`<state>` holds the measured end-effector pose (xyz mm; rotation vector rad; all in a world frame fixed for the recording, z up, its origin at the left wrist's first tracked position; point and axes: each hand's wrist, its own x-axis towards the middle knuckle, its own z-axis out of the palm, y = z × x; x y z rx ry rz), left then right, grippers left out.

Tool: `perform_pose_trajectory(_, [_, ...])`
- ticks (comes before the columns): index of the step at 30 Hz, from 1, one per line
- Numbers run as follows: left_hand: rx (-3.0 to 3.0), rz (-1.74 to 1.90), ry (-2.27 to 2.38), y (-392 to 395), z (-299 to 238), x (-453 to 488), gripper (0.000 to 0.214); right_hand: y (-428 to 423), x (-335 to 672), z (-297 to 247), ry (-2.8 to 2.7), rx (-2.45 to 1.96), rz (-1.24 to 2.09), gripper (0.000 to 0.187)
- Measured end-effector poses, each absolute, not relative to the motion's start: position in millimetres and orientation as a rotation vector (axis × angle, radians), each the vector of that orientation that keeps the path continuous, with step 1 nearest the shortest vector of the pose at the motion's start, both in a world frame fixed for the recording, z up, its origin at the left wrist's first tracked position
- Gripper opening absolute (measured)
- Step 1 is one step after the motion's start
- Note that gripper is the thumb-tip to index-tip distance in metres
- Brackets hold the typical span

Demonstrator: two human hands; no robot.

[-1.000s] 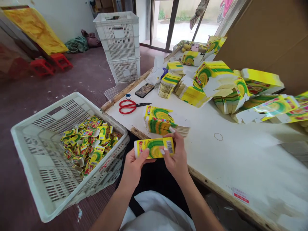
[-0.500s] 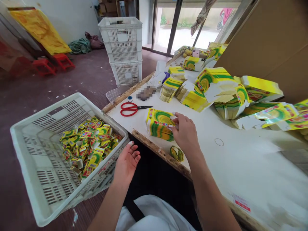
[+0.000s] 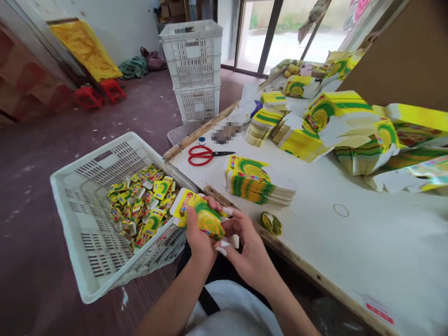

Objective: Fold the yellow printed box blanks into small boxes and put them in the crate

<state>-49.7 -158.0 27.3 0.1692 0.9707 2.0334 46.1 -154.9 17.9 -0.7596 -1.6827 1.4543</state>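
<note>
A small yellow-and-green printed carton [image 3: 206, 215] is held in front of me, above the gap between the crate and the table. My left hand [image 3: 201, 245] is closed round it, thumb on the printed face. At its right end, the fingers of my right hand [image 3: 250, 254] grip the end, where a white flap shows; white wraps cover some fingertips. On the table, a stack of flat cartons [image 3: 250, 179] lies close to the front edge. Beside the stack is a small rolled green-and-yellow piece [image 3: 270, 223]. Several finished-looking cartons [image 3: 154, 221] fill part of the white crate [image 3: 101, 261] at left.
Red-handled scissors [image 3: 205, 155] and a small blue-topped spool [image 3: 202, 140] lie on the white table [image 3: 308, 252], with a rubber band [image 3: 341, 210] farther right. Larger carton stacks [image 3: 336, 121] line the back. Stacked white crates [image 3: 196, 70] and red stools [image 3: 112, 90] stand on the floor.
My right hand has left the stack and come down-left to my left hand. A carton is now between both hands. My left hand has closed, and the view has turned slightly left.
</note>
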Motion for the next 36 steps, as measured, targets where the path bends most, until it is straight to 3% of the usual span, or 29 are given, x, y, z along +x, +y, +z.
perform_pose_trajectory(6, [0.245,1.947,1.044,-159.1,11.0,-46.9,0.062,-145.4,50.7,9.6,-1.610,-0.891,1.362,0.031])
perform_pose_trajectory(10, [0.405,1.912,1.187,-162.9,0.6,-47.5,0.036,-133.0,63.3,11.5,-1.658,-0.922,1.155,0.014])
perform_pose_trajectory(14, [0.486,1.870,1.241,-164.9,3.7,-59.8,0.029,-124.1,78.8,17.3,-1.785,-0.921,0.815,0.025])
perform_pose_trajectory(18, [0.666,1.995,1.253,-174.6,28.6,-79.6,0.056,-117.2,95.9,23.4,-1.980,-0.912,0.372,0.034])
perform_pose_trajectory(21, [1.062,1.704,1.507,-181.4,44.3,-86.6,0.084,-121.2,98.8,26.0,-2.139,-0.770,0.221,0.036])
perform_pose_trajectory(23, [1.323,1.302,1.632,-182.0,44.7,-83.8,0.083,-127.3,95.6,25.8,-2.178,-0.676,0.260,0.037])
perform_pose_trajectory(26, [1.474,0.945,1.678,-180.0,33.5,-73.5,0.061,-134.0,90.4,20.6,-1.954,-0.781,0.348,0.042])
perform_pose_trajectory(29, [1.551,0.931,1.731,-180.5,21.1,-64.2,0.061,-135.1,88.1,11.2,-1.564,-0.979,0.705,0.071])
perform_pose_trajectory(33, [1.820,0.967,1.624,-183.6,13.1,-59.9,0.075,-136.1,82.0,3.2,-1.373,-0.995,1.476,0.056])
perform_pose_trajectory(36, [1.959,0.991,1.533,-183.7,10.9,-61.2,0.068,-137.1,76.3,3.9,-1.373,-0.966,1.674,0.057])
